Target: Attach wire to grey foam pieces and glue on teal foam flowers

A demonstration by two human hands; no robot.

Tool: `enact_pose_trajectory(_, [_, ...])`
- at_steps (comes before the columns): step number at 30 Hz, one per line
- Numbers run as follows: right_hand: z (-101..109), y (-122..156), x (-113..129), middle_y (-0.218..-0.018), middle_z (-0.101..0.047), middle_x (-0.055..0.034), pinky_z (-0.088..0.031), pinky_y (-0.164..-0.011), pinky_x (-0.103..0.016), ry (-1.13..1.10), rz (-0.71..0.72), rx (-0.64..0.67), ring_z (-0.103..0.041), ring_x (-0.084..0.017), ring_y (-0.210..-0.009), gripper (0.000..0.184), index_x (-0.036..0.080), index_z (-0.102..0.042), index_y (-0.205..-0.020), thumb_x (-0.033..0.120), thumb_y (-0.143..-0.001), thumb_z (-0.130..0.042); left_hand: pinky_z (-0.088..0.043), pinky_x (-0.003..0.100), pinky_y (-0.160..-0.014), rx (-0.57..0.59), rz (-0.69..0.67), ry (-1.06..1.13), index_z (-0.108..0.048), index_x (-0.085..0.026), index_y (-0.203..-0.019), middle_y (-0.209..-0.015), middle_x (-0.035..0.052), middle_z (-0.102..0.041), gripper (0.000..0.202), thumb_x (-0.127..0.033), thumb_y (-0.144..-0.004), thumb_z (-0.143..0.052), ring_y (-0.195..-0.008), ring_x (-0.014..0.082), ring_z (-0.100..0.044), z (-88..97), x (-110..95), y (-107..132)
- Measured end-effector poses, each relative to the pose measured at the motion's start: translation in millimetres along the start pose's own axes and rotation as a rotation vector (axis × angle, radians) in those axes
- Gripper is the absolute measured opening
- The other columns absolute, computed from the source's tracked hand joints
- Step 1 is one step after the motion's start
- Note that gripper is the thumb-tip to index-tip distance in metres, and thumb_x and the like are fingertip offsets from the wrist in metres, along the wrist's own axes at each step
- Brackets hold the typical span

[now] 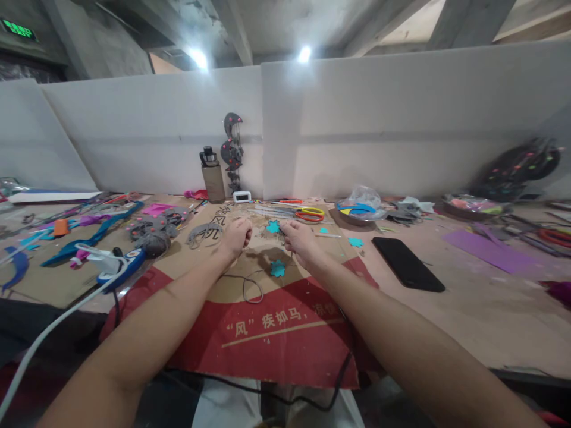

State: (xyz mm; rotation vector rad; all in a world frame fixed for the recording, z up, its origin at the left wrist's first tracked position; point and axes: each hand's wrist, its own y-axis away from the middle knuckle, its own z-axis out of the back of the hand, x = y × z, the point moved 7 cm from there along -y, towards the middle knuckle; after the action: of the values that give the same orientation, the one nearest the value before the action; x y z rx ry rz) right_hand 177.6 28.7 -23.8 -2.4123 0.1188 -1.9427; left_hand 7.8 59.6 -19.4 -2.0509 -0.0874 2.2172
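My left hand [237,236] is closed over the cardboard sheet [232,345], fingertips curled inward; what it grips is hidden. My right hand [300,241] is pinched, facing the left across a small gap, and what lies between its fingers is too small to name. A turquoise flower-shaped piece [272,226] is between the hands, close to the right fingertips. Below it lies a second turquoise flower piece [278,268]. A thin grey cord [253,291] forms a loop on the cardboard under my left wrist.
Scissors [310,214] lie beyond my hands. A black phone [408,264] is at right, near a bowl [357,215]. At left are a blue power strip [127,267], a grey yarn ball [152,242] and a white cable [57,321]. A bottle [213,178] stands by the white partition.
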Motion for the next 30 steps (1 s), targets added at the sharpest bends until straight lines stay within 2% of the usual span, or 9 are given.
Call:
enact_pose_trajectory(4, [-1, 1, 0, -0.047, -0.031, 0.0112, -0.017, -0.039, -0.019, 0.026, 0.001, -0.012, -0.024, -0.004, -0.040, 0.026, 0.021, -0.045, -0.064, 0.036, -0.068, -0.065, -0.018, 0.018, -0.037, 0.024, -0.005, -0.006, -0.037, -0.019, -0.057, -0.047, -0.0069, -0.035, 0.018, -0.026, -0.071, -0.046, -0.036, 0.0045, -0.028, -2.4, -3, 1])
enact_pose_trajectory(9, [-3, 5, 0, -0.048, -0.031, 0.0107, -0.017, -0.039, -0.019, 0.062, -0.001, 0.002, -0.024, -0.005, -0.040, 0.020, 0.020, -0.048, -0.066, 0.032, -0.069, -0.064, -0.022, 0.020, -0.038, 0.019, -0.047, -0.081, -0.035, -0.020, -0.056, -0.045, -0.0072, -0.033, 0.033, -0.036, -0.081, -0.050, -0.036, 0.0053, -0.030, -4.2, -4, 3])
enact_pose_trajectory(14, [-3, 7, 5, -0.052, -0.030, 0.0094, -0.016, -0.040, -0.020, 0.090, 0.064, 0.022, -0.022, -0.005, -0.042, 0.024, 0.021, -0.044, -0.063, 0.034, -0.073, -0.062, -0.038, 0.022, -0.045, 0.094, -0.070, 0.051, -0.054, -0.016, -0.071, -0.058, -0.0017, -0.052, 0.033, -0.047, -0.082, -0.053, -0.049, 0.0089, -0.051, -13.1, -11, 8])
enact_pose_trajectory(18, [0, 6, 8, -0.054, -0.036, 0.0076, -0.020, -0.040, -0.021, 0.168, 0.122, 0.005, -0.028, -0.006, -0.044, 0.020, 0.020, -0.050, -0.066, 0.035, -0.074, -0.060, -0.045, 0.024, -0.055, 0.220, -0.073, 0.194, -0.061, -0.013, -0.084, -0.074, 0.0038, -0.062, 0.040, -0.052, -0.081, -0.053, -0.064, 0.0126, -0.061, -28.5, -19, 17])
enact_pose_trajectory(23, [-1, 8, 12, -0.054, -0.044, 0.0058, -0.025, -0.043, -0.023, 0.255, 0.190, 0.006, -0.034, -0.008, -0.046, 0.019, 0.020, -0.053, -0.064, 0.035, -0.074, -0.059, -0.043, 0.022, -0.057, 0.287, -0.111, 0.122, -0.061, -0.014, -0.080, -0.074, 0.0023, -0.062, 0.030, -0.043, -0.074, -0.065, -0.065, 0.0113, -0.059, -40.2, -21, 24])
enact_pose_trajectory(27, [-4, 13, 16, -0.053, -0.043, 0.0060, -0.027, -0.046, -0.024, 0.323, 0.231, 0.001, -0.036, -0.009, -0.048, 0.016, 0.021, -0.052, -0.064, 0.031, -0.076, -0.057, -0.040, 0.022, -0.057, 0.255, -0.175, 0.026, -0.062, -0.013, -0.081, -0.068, 0.0006, -0.060, 0.023, -0.035, -0.073, -0.067, -0.062, 0.0095, -0.054, -38.5, -22, 25])
enact_pose_trajectory(30, [-7, 18, 20, -0.053, -0.042, 0.0060, -0.028, -0.048, -0.024, 0.356, 0.259, -0.003, -0.036, -0.010, -0.049, 0.017, 0.021, -0.051, -0.064, 0.031, -0.076, -0.057, -0.039, 0.022, -0.056, 0.241, -0.185, -0.008, -0.063, -0.013, -0.080, -0.067, 0.0001, -0.060, 0.022, -0.035, -0.073, -0.066, -0.060, 0.0088, -0.053, -37.6, -25, 27])
